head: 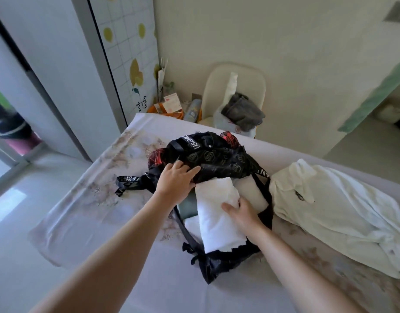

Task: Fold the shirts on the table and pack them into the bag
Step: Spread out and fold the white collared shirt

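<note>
A black bag (pixel 219 157) with printed straps and red patches lies open in the middle of the table. My left hand (pixel 175 177) grips the bag's upper flap and holds it back. A folded white shirt (pixel 217 213) sticks halfway out of the opening, over other folded pieces inside. My right hand (pixel 242 214) rests on the white shirt's right side with fingers nearly straight, pressing it. An unfolded cream shirt (pixel 334 206) lies crumpled on the table to the right of the bag.
The table carries a pale floral cloth (pixel 86 199). Behind its far edge stands a cream chair (pixel 235 96) with grey clothing piled on it, and beside that an orange bin with boxes (pixel 172 109). A sliding door lies to the left.
</note>
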A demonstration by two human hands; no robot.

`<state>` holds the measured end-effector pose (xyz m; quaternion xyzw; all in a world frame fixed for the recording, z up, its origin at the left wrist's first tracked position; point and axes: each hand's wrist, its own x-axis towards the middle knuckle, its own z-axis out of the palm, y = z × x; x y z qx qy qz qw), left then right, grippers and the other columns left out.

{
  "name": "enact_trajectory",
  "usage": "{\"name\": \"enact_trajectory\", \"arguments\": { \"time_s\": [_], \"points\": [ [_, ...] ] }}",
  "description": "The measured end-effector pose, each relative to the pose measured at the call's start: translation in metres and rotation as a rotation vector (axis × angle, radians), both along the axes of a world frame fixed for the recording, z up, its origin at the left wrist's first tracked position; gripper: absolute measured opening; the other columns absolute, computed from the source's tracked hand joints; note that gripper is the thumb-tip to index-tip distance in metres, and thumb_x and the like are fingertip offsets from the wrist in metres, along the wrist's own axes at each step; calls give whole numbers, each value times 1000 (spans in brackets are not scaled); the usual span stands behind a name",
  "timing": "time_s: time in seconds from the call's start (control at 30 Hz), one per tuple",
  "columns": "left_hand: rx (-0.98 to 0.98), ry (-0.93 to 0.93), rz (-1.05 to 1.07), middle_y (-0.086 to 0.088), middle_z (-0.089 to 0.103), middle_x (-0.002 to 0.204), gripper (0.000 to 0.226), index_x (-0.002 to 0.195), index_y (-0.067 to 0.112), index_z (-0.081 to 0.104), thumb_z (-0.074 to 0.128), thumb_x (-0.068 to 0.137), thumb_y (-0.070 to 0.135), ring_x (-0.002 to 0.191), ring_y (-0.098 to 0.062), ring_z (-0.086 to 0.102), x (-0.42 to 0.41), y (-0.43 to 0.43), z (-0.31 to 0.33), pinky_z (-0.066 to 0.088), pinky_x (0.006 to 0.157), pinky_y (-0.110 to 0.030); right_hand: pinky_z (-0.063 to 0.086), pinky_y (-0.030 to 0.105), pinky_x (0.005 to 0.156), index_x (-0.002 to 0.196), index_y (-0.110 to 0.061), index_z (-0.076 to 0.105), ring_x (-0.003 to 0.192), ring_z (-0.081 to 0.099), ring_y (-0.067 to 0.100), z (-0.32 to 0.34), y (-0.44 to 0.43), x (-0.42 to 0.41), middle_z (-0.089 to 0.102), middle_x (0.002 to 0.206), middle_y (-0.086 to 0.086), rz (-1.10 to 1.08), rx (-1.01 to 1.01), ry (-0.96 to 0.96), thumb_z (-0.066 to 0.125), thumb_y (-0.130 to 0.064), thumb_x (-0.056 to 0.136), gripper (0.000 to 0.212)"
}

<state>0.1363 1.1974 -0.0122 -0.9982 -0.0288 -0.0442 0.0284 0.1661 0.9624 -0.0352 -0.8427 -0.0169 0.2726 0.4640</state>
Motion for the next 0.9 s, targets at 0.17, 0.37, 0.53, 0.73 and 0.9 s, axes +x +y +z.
{"name": "enact_trajectory", "arguments": {
  "time_s": [0.17, 0.37, 0.53, 0.73, 0.9],
  "points": [
    [-287, -248, 288, -5, 72, 92, 26, 119, 25, 67, 53, 98, 29, 90, -27, 63, 20, 14, 24, 43, 75, -35, 48, 14, 69, 116, -21, 59, 96, 66, 9, 0, -1, 2, 69, 105, -7, 56, 82, 29, 62, -23, 96, 20],
    [-382, -374, 261, 2, 75, 95, 19, 107, 25, 74, 65, 89, 24, 93, -24, 63, 18, 20, 18, 43, 87, -38, 46, 38, 102, 140, -26, 48, 120, 57, 19, -16, 49, 33, 59, 131, -5, 178, -66, -75, 66, -42, 85, 61],
    [-251, -569, -7, 2, 63, 109, 27, 103, 19, 70, 64, 81, 4, 101, -24, 56, -10, -17, -2, 40, 84, -36, 47, 37, 101, 135, -28, 50, 116, 56, 21, -42, 59, 31, 51, 132, 2, 112, -104, -311, 65, -27, 89, 48],
    [-455, -59, 152, 0, 41, 151, 56, 142, 19, 50, 27, 95, 40, 144, -25, 29, -28, -49, -67, 19, 121, -42, 48, 28, 91, 120, -17, 61, 113, 58, 25, -36, 55, 28, 57, 122, 5, 67, -76, -420, 60, -18, 93, 27],
    [-516, 135, 40, 7, -8, 163, 71, 157, 28, 8, 8, 90, 52, 147, -9, -19, -19, -29, -79, -6, 123, -40, 13, 36, 121, 160, -20, 0, 153, 1, 24, -48, 25, -16, -11, 166, 10, 640, -501, -705, 14, -60, 96, 77]
  ]
}}
